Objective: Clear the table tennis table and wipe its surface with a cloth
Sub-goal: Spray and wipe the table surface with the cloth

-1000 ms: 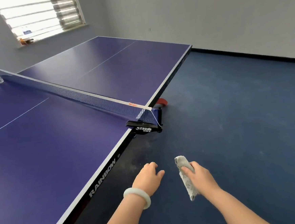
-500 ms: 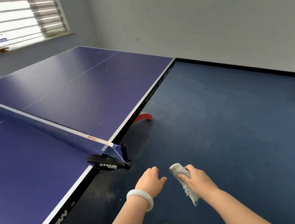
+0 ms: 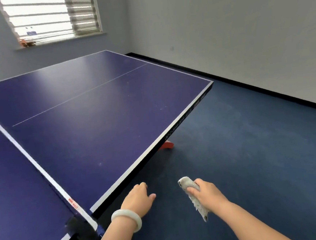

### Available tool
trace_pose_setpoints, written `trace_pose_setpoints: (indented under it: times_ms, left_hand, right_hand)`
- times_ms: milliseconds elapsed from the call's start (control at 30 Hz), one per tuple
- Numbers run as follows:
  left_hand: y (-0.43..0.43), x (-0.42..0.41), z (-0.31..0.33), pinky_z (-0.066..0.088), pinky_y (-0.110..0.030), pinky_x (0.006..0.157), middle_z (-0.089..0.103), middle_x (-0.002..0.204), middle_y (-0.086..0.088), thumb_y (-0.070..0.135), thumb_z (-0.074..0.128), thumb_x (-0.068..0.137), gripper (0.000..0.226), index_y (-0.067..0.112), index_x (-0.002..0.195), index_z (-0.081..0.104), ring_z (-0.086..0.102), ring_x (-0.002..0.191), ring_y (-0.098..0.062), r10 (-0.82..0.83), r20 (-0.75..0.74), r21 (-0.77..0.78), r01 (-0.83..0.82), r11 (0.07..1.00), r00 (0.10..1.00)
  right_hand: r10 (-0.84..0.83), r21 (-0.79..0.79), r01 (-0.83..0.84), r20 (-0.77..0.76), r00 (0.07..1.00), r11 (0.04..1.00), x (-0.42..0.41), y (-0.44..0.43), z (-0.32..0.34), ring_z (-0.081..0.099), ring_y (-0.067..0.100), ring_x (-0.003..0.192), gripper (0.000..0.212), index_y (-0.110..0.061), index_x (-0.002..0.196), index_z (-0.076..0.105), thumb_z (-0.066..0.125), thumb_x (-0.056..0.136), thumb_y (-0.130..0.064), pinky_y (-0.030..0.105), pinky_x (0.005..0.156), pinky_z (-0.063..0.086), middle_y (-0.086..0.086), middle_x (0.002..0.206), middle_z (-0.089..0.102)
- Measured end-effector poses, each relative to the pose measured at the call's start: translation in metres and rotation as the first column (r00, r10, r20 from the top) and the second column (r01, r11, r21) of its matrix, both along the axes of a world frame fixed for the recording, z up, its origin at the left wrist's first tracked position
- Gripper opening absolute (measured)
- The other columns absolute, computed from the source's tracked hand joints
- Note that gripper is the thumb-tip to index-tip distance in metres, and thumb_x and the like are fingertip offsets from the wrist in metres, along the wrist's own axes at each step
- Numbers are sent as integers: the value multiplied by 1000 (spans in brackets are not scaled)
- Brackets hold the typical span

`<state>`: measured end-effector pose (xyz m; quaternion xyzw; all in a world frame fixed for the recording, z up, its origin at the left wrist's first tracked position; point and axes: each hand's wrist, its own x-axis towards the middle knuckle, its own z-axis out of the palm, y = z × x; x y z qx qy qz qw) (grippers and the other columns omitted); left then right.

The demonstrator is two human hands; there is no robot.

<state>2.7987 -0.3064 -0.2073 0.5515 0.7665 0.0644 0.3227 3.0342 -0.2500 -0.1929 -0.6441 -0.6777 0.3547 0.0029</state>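
Observation:
The blue table tennis table (image 3: 97, 128) fills the left and middle of the view, its far half bare apart from faint specks. My right hand (image 3: 206, 195) grips a rolled grey cloth (image 3: 194, 200), held over the floor to the right of the table's side edge. My left hand (image 3: 138, 199), with a pale bangle on the wrist, hangs loosely curled and holds nothing, just off the table's edge near the net post (image 3: 80, 230). The net (image 3: 34, 163) runs across the left of the view.
Dark blue floor (image 3: 250, 150) spreads to the right up to a grey wall with a black skirting. A red table foot (image 3: 167, 144) shows under the side edge. A window with blinds (image 3: 50, 16) sits at the back, small items on its sill.
The view has moved along the table's side past the net post, toward the far half. Both hands keep the same pose, the right still holding the cloth.

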Motion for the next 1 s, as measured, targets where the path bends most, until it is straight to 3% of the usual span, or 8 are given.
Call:
trace_pose_setpoints:
  times_ms: [133, 300, 467, 633, 833, 933, 1000]
  left_hand:
    - [26, -24, -9, 46, -29, 93, 49, 135, 1, 44, 48, 100, 49, 17, 139, 41, 53, 119, -17, 164, -11, -28, -164, 986, 986]
    - [58, -39, -17, 48, -29, 88, 53, 128, -1, 43, 47, 100, 41, 16, 130, 45, 57, 106, -17, 400, -68, -72, -405, 912, 914]
    - [70, -32, -25, 44, -32, 97, 48, 129, -1, 44, 46, 100, 44, 16, 133, 43, 54, 118, -21, 634, -63, -104, -637, 764, 771]
    - [56, -35, -32, 41, -35, 103, 51, 133, 2, 42, 49, 99, 40, 18, 130, 46, 48, 124, -20, 793, -83, -149, -794, 589, 604]
    - [57, -75, -40, 39, -34, 105, 41, 136, -1, 43, 44, 100, 42, 18, 134, 42, 44, 126, -20, 844, -178, -110, -863, 493, 505]
    - [58, -98, -47, 31, -34, 113, 28, 151, -3, 42, 45, 101, 52, 16, 145, 34, 28, 141, -21, 865, -190, -52, -885, 463, 464]
    - [56, -112, -58, 23, -35, 119, 17, 159, -6, 41, 46, 101, 59, 15, 150, 26, 14, 149, -23, 886, -197, -44, -907, 420, 420]
  right_hand:
    - [172, -14, -172, -22, 985, 985, -34, 74, -10, 60, 16, 81, 33, -16, 94, 54, 53, 95, -49, 31, 71, 46, -3, 90, 62]
    - [399, -54, -405, -97, 912, 913, -86, 159, -19, 63, 15, 84, 29, -19, 91, 56, 55, 95, -47, 29, 71, 47, -3, 90, 65]
    - [650, -72, -659, -115, 751, 748, -142, 217, -26, 54, 6, 74, 26, -25, 79, 48, 54, 98, -43, 20, 62, 39, -9, 82, 58]
    - [789, -110, -794, -95, 607, 598, -204, 233, -45, 53, 10, 73, 34, -22, 78, 45, 51, 97, -50, 27, 64, 39, -6, 83, 57]
    - [874, -34, -882, -125, 470, 470, -288, 227, -40, 61, 13, 79, 26, -24, 96, 52, 46, 99, -50, 32, 71, 50, -6, 89, 62]
    - [951, 175, -940, 48, 306, 293, -323, 215, -39, 57, 14, 94, 30, -27, 121, 50, 42, 101, -48, 30, 74, 47, -8, 106, 58]
    - [972, 291, -952, 178, 152, 96, -348, 204, -51, 49, 16, 108, 42, -27, 138, 41, 39, 102, -48, 28, 87, 43, -6, 122, 53]
